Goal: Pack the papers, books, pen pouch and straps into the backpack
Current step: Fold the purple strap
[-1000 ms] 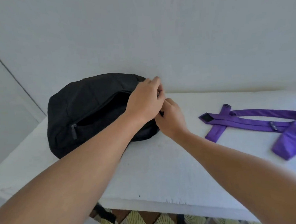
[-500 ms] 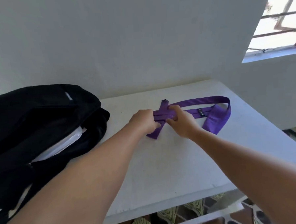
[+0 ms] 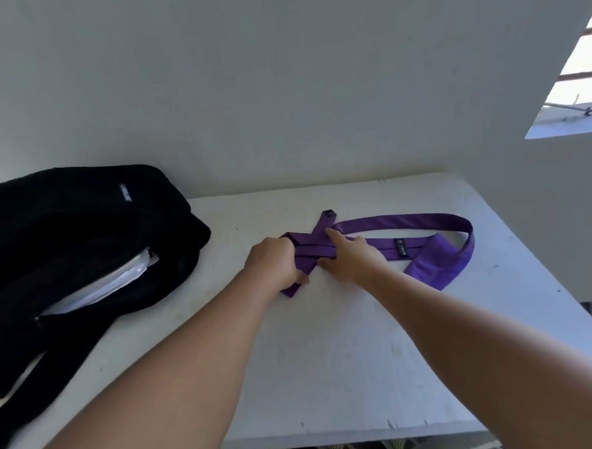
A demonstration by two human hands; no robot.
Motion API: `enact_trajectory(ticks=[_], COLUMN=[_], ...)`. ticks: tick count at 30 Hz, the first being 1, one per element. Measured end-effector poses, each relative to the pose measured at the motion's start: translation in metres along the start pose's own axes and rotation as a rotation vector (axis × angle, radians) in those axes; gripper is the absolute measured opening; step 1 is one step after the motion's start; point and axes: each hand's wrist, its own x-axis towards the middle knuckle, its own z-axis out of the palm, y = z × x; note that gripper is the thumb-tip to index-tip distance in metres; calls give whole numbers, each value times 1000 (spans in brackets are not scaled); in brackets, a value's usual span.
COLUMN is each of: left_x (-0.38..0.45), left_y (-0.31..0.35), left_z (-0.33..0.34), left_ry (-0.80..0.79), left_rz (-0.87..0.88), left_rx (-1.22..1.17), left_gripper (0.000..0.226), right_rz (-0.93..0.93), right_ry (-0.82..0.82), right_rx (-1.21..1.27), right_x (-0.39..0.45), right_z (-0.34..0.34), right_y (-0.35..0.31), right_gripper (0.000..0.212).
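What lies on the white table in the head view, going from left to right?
Black fabric backpack with white papers showing in its open mouth → left hand gripping the crossed part of the purple strap → right hand on the same strap → black label on the strap → wide folded end of the purple strap.

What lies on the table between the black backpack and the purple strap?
Nothing: in the head view, only bare white table separates the backpack from the strap, which both hands grip.
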Motion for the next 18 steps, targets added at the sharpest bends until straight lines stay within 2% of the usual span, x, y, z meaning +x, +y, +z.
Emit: enact_trajectory(ticks=[6, 9, 11, 13, 16, 18], left_x=[-1, -4, -6, -6, -3, -2], left_y=[-4, -8, -20, -36, -59, -63], left_z=[8, 8, 3, -6, -25, -37], left_ry=[50, 89, 118, 101, -85, -169], left_rz=[27, 46, 55, 41, -24, -41], left_rx=[2, -14, -19, 13, 132, 60], left_gripper=[38, 19, 15, 18, 34, 52], right_rz=[52, 101, 131, 153, 169, 190], right_ry=[12, 25, 60, 96, 166, 236], right_rx=[86, 257, 359, 459, 613, 673], right_x=[-4, -8, -9, -7, -4, -4], right_z=[-4, -8, -10, -10, -10, -11], right_y=[1, 2, 5, 9, 6, -2], right_gripper=[68, 53, 39, 30, 21, 19])
